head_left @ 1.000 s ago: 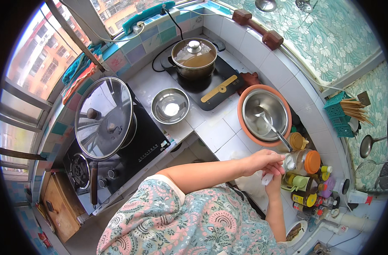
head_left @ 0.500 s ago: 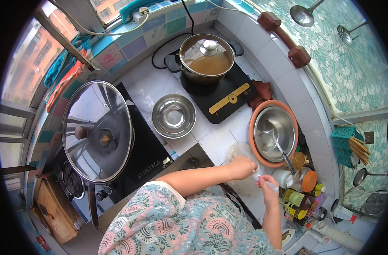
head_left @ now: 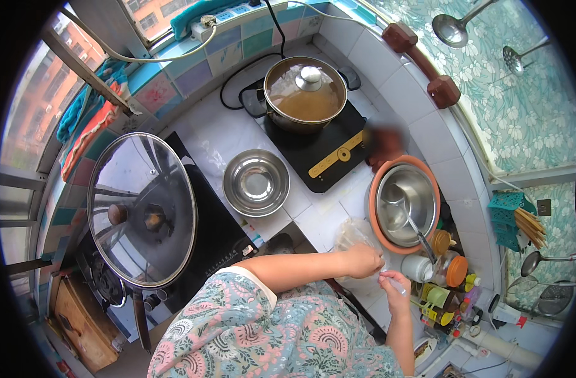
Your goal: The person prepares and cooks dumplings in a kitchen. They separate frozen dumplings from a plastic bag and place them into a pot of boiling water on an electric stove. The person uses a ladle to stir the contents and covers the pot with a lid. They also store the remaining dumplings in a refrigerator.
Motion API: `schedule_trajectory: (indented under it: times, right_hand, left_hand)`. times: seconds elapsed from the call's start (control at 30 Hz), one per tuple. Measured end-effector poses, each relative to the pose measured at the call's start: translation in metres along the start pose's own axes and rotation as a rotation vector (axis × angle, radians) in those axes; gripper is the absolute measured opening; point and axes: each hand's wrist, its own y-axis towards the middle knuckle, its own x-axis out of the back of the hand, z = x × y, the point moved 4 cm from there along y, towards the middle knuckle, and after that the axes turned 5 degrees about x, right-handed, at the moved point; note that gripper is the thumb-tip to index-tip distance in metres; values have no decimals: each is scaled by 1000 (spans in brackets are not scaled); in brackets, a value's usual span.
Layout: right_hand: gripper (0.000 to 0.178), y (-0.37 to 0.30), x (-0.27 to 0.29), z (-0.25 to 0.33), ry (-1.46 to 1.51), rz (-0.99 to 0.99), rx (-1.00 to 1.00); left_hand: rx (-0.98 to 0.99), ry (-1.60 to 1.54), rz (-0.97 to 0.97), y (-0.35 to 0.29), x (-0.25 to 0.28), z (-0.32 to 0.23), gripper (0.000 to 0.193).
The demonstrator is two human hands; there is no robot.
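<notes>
Over the counter by the orange-rimmed basin, my left hand (head_left: 365,260) is closed on the gathered neck of a clear plastic bag (head_left: 350,235). The bag's body lies on the tiles beyond that hand; its contents are hard to make out. Just right of it and slightly nearer, my right hand (head_left: 396,290) pinches a twisted end of the same bag, which sticks out past the fingers. In the orange basin (head_left: 372,208) sits a steel pot (head_left: 426,196) with a ladle (head_left: 416,228) leaning in it.
A lidded pot (head_left: 305,94) of brownish liquid stands on an induction cooker (head_left: 329,165). Left of centre is a steel bowl (head_left: 256,183). A large glass-lidded wok (head_left: 143,211) occupies the left cooktop. Jars and bottles (head_left: 440,296) crowd the right side.
My right hand has dropped slightly away from my left, and more of the bag shows beyond the left hand. The whole view has shifted a little.
</notes>
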Motion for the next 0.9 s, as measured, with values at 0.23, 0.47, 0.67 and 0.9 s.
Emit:
schedule_trajectory:
  times: [0.23, 0.47, 0.67, 0.9]
  right_hand:
    - [24, -6, -16, 42, -1032, -309, 664]
    - [20, -2, -16, 33, -1149, -380, 701]
    - [15, -9, -13, 34, -1139, -384, 725]
    - [26, -17, 3, 12, -1279, -335, 621]
  left_hand:
    - [45, -267, -107, 15, -7, -8, 22]
    - [168, -244, 114, 26, -20, 1, 22]
    - [47, -89, 121, 30, -20, 0, 16]
    - [64, 241, -107, 28, -13, 11, 10]
